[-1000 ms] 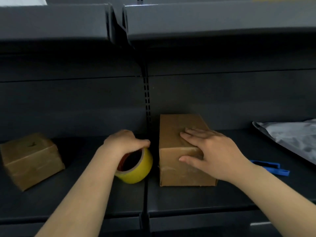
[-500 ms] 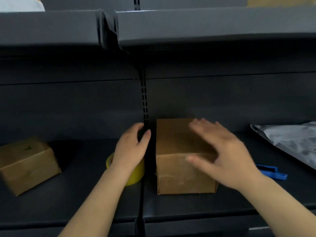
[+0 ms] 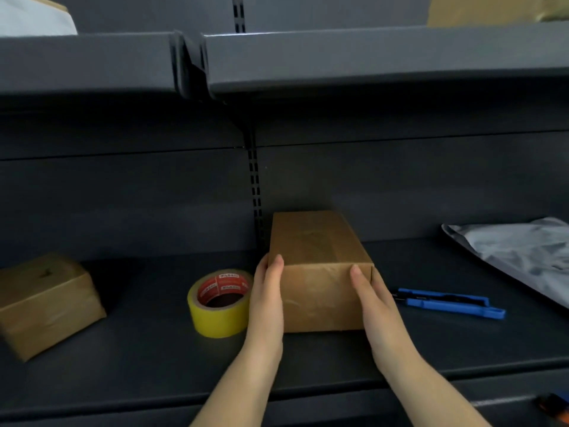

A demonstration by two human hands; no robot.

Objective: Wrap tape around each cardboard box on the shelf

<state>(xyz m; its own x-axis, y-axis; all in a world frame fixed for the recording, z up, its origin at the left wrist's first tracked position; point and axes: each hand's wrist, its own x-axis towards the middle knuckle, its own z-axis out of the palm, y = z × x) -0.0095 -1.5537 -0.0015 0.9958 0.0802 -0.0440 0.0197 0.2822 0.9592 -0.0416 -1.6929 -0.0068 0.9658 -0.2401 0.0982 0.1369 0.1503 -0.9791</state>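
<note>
Your left hand [image 3: 267, 298] and right hand [image 3: 374, 306] clasp the long cardboard box [image 3: 318, 266] from either side at its near end, fingers laid flat along the side walls and thumbs on the front face. That box lies at the centre of the dark grey shelf [image 3: 154, 359], its length running toward 12 o'clock, its far end close to the back panel [image 3: 123, 198].

Just beside your left hand, at 9 o'clock from the box, the yellow tape roll [image 3: 219, 303] rests on the shelf with its red-printed core facing up. Farther out at 9 o'clock, well apart, sits a smaller cardboard box [image 3: 46, 303], turned at an angle.

At 3 o'clock from the long box lies a blue cutter [image 3: 449, 305], and beyond it at 2 o'clock a grey plastic mailer bag [image 3: 517, 254]. An upper shelf [image 3: 369, 53] spans overhead, and a slotted upright [image 3: 255, 186] divides the back panel.
</note>
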